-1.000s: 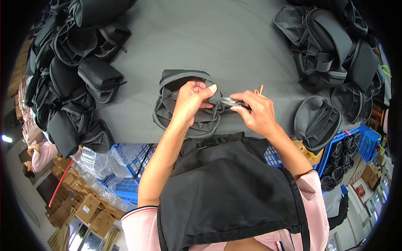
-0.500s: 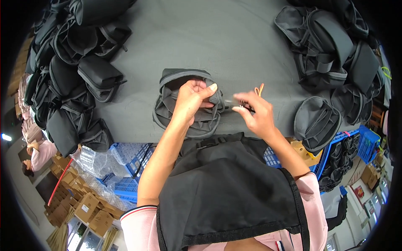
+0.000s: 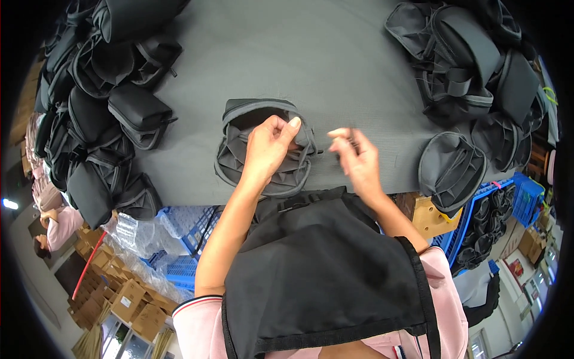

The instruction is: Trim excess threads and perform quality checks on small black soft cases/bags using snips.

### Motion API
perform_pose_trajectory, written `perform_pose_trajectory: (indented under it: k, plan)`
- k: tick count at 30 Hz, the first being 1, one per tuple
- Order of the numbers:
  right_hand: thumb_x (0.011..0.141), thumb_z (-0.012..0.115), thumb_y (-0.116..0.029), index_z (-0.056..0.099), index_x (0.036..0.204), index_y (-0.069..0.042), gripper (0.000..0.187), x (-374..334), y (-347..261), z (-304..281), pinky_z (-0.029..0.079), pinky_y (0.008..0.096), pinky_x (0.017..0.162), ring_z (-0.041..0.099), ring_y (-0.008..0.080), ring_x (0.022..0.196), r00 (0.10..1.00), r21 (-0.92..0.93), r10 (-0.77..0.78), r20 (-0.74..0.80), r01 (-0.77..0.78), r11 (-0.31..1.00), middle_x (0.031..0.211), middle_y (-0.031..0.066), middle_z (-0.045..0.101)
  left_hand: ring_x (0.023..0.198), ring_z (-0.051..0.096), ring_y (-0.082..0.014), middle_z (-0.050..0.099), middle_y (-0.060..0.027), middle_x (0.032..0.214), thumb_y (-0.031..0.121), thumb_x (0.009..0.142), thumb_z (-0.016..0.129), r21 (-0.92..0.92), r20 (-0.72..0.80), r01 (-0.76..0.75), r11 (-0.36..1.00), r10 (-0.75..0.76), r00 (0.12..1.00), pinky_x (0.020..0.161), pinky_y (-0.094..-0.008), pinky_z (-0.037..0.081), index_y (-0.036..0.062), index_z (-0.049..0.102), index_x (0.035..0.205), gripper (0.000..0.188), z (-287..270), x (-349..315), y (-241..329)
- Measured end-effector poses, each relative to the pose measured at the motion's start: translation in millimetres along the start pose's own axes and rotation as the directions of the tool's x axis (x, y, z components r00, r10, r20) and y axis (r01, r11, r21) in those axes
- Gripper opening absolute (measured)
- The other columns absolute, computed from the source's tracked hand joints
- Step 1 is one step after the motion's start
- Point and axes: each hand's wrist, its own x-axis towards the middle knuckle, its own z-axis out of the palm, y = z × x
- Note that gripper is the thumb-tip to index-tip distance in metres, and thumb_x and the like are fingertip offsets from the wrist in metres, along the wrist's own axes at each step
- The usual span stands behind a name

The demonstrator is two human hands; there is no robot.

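A black zippered pouch (image 3: pixel 230 157) with grey edging lies on the table in front of me, its mouth gaping. My left hand (image 3: pixel 269 146) is closed on the pouch's right rim, thumb and index finger pinched together and the other fingers inside. A short dark zipper pull (image 3: pixel 318 152) sticks out on the right side. My right hand (image 3: pixel 357 158) hovers just right of it, apart from the pouch, with curled fingers blurred by motion. Dark streaks of a small tool, apparently thread snips (image 3: pixel 353 143), show between those fingers; most of it is hidden.
Heaps of similar black pouches flank the grey-covered table (image 3: pixel 287 54): a left pile (image 3: pixel 89 119) and a right pile (image 3: pixel 466 66). One open pouch (image 3: pixel 452 170) lies at the right front edge. Blue crates (image 3: pixel 179 269) stand below, and cardboard boxes (image 3: pixel 128 299) at lower left.
My right hand has turned and shifted slightly, and the orange loop of its tool no longer shows. My left hand keeps its pinch on the pouch. The whole view has shifted slightly.
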Motion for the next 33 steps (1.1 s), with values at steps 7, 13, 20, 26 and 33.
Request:
perform_pose_trajectory:
  k: [7, 13, 20, 26, 33]
  plan:
    - [0.083, 0.062, -0.016, 0.061, 0.081, -0.001, 0.016, 22, 2, 21, 0.044, 0.0247, 0.063, 0.056, 0.0083, 0.057, 0.995, -0.12, 0.092, 0.046, -0.086, 0.989, 0.062, 0.0016, 0.06, 0.076, 0.055, -0.0311, 0.055, -0.0151, 0.07, 0.027, 0.071, 0.069, 0.797, 0.228, -0.448, 0.404, 0.487, 0.843, 0.067, -0.041, 0.046, -0.0024, 0.055, 0.081, 0.035, 5, -24, 19]
    - [0.083, 0.062, -0.013, 0.062, 0.085, 0.0, 0.013, 25, 12, 23, 0.044, 0.0253, 0.067, 0.049, 0.0075, 0.052, 0.972, -0.088, 0.228, 0.051, -0.223, 0.971, 0.066, 0.0029, 0.061, 0.073, 0.059, -0.0363, 0.059, -0.02, 0.072, 0.01, 0.073, 0.062, 0.813, 0.151, -0.324, 0.484, 0.362, 0.92, 0.067, -0.0452, 0.047, -0.0024, 0.053, 0.075, 0.015, 9, -10, 8]
    - [0.079, 0.068, -0.016, 0.06, 0.092, -0.003, 0.02, 2, 23, 11, 0.045, 0.0327, 0.085, 0.053, 0.0094, 0.057, 0.932, -0.461, -0.361, -0.022, 0.311, 0.831, 0.067, 0.0042, 0.061, 0.076, 0.061, -0.037, 0.062, -0.0207, 0.074, 0.01, 0.075, 0.062, 0.773, 0.128, -0.258, 0.579, 0.255, 0.958, 0.068, -0.046, 0.047, -0.0033, 0.056, 0.078, 0.015, 4, 0, 14]
    - [0.076, 0.071, -0.017, 0.058, 0.087, -0.004, 0.021, 9, 21, 21, 0.035, 0.0311, 0.095, 0.054, 0.0109, 0.059, 0.999, -0.328, 0.016, -0.03, -0.025, 0.944, 0.067, 0.0024, 0.06, 0.072, 0.061, -0.0367, 0.061, -0.0199, 0.072, 0.013, 0.075, 0.064, 0.608, 0.094, -0.269, 0.747, 0.269, 0.959, 0.066, -0.044, 0.046, -0.0028, 0.057, 0.08, 0.018, 0, 0, 0]
    - [0.078, 0.068, -0.01, 0.06, 0.086, 0.0, 0.015, 22, 26, 36, 0.04, 0.027, 0.083, 0.051, 0.008, 0.06, 0.985, -0.144, 0.156, -0.072, -0.165, 0.976, 0.062, -0.0019, 0.056, 0.067, 0.058, -0.0398, 0.058, -0.0226, 0.069, 0.01, 0.076, 0.063, 0.669, 0.087, -0.322, 0.67, 0.359, 0.929, 0.059, -0.0448, 0.044, -0.0033, 0.05, 0.072, 0.019, 3, 6, -9]
